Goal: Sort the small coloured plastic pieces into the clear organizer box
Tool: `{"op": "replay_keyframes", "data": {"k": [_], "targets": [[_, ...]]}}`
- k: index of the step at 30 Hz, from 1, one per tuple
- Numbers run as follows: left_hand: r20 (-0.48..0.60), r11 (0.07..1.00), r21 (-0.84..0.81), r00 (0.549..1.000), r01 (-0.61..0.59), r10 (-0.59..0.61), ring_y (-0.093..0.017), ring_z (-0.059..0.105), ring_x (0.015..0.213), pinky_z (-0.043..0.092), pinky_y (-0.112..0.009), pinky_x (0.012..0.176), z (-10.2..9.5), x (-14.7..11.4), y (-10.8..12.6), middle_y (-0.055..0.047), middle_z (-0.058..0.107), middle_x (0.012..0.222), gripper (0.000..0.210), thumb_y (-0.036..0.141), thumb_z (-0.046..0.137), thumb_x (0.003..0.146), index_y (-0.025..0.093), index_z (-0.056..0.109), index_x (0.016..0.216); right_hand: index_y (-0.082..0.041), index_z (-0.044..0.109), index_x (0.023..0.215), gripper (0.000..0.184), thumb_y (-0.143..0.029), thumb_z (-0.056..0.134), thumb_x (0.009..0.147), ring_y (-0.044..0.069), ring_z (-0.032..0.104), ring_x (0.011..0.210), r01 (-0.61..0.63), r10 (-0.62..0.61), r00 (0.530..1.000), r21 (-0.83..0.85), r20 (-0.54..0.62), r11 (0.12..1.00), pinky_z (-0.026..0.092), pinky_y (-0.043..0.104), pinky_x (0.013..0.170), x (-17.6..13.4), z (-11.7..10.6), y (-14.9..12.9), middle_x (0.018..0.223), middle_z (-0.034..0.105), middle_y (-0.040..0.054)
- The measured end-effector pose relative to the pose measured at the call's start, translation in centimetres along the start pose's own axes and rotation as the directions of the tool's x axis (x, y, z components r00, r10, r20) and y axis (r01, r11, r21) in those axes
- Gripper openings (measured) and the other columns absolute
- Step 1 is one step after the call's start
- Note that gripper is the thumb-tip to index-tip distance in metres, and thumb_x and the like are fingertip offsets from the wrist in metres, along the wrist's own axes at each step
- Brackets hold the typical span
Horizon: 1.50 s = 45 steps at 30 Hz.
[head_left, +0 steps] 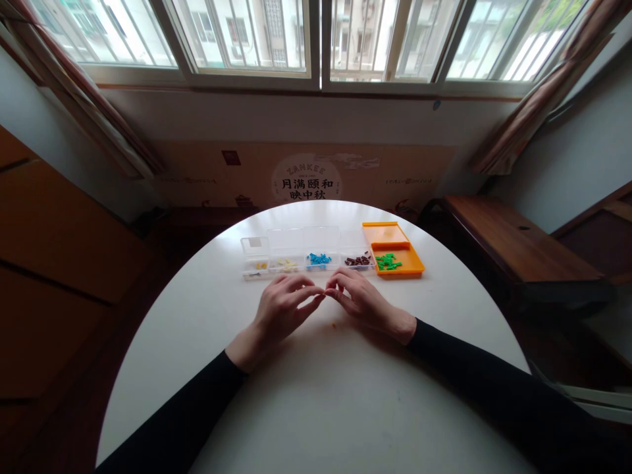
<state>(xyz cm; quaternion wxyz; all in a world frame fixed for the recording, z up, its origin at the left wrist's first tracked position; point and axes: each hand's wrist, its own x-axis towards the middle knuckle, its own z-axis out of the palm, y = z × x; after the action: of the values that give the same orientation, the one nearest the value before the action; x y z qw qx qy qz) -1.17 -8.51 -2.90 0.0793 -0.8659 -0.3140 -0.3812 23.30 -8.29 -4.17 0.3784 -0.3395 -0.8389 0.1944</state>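
Note:
Over the white table, the fingertips of my left hand (284, 303) and my right hand (365, 301) meet. Both are pinched at one spot, where whatever they hold is too small to make out. Just below my fingers, a tiny orange-yellow piece (334, 325) lies on the tabletop. Beyond my hands stands a row of clear plastic boxes (320, 238) with raised lids. Inside are yellow pieces (261, 265), pale yellow pieces (287, 264), blue pieces (320, 259) and dark brown pieces (358, 261). At the row's right end, an opened orange box (412, 262) contains green pieces (388, 262).
The round white table (316, 408) fills the middle of the view. A wooden bench-like piece of furniture (508, 230) stands to the right, and a wooden cabinet (44, 263) to the left. Behind the table is a printed panel (197, 168) under barred windows.

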Motion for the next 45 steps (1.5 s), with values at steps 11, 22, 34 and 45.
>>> {"op": "replay_keyframes", "data": {"k": [11, 22, 34, 45], "targets": [[-0.021, 0.998, -0.035, 0.998, 0.053, -0.054, -0.016, 0.075, 0.083, 0.056, -0.033, 0.080, -0.1, -0.1, -0.6, 0.000, 0.080, 0.093, 0.005, 0.026, 0.078, 0.103, 0.027, 0.081, 0.100, -0.023, 0.069, 0.108, 0.017, -0.015, 0.054, 0.112, 0.025, 0.067, 0.104, -0.020, 0.020, 1.000, -0.028, -0.021, 0.999, 0.055, 0.039, 0.095, -0.1, 0.0, -0.1, 0.108, 0.072, 0.0083], [-0.115, 0.904, 0.196, 0.925, 0.380, -0.363, -0.014, 0.063, 0.065, 0.051, -0.035, 0.081, -2.5, -1.0, -5.7, -0.001, 0.080, 0.097, 0.019, 0.035, 0.071, 0.106, 0.023, 0.083, 0.097, -0.023, 0.066, 0.100, 0.013, -0.018, 0.076, 0.094, 0.027, 0.068, 0.095, -0.096, 0.080, 0.994, -0.226, -0.078, 0.969, 0.051, 0.040, 0.087, -1.5, 0.0, 1.0, 0.099, 0.070, 0.0059], [-0.109, 0.664, 0.264, 0.706, 0.699, -0.700, -0.017, 0.060, 0.068, 0.041, -0.032, 0.066, -3.9, -1.9, -8.1, -0.002, 0.078, 0.101, 0.018, 0.038, 0.074, 0.096, 0.025, 0.086, 0.093, -0.022, 0.071, 0.095, 0.008, -0.017, 0.075, 0.100, 0.026, 0.069, 0.097, -0.073, 0.054, 0.995, -0.225, -0.089, 0.972, 0.051, 0.041, 0.089, -1.6, -0.2, 1.4, 0.101, 0.072, 0.0065], [0.016, 0.979, -0.095, 0.983, 0.182, -0.181, -0.013, 0.064, 0.069, 0.055, -0.029, 0.071, -1.4, -0.5, -2.0, -0.002, 0.078, 0.097, 0.011, 0.036, 0.081, 0.100, 0.026, 0.083, 0.105, -0.023, 0.074, 0.103, 0.015, -0.033, 0.068, 0.112, 0.020, 0.065, 0.090, -0.045, 0.066, 0.993, 0.205, -0.097, 0.978, 0.056, 0.034, 0.077, -0.4, -0.6, 0.1, 0.101, 0.068, 0.0057]]}}
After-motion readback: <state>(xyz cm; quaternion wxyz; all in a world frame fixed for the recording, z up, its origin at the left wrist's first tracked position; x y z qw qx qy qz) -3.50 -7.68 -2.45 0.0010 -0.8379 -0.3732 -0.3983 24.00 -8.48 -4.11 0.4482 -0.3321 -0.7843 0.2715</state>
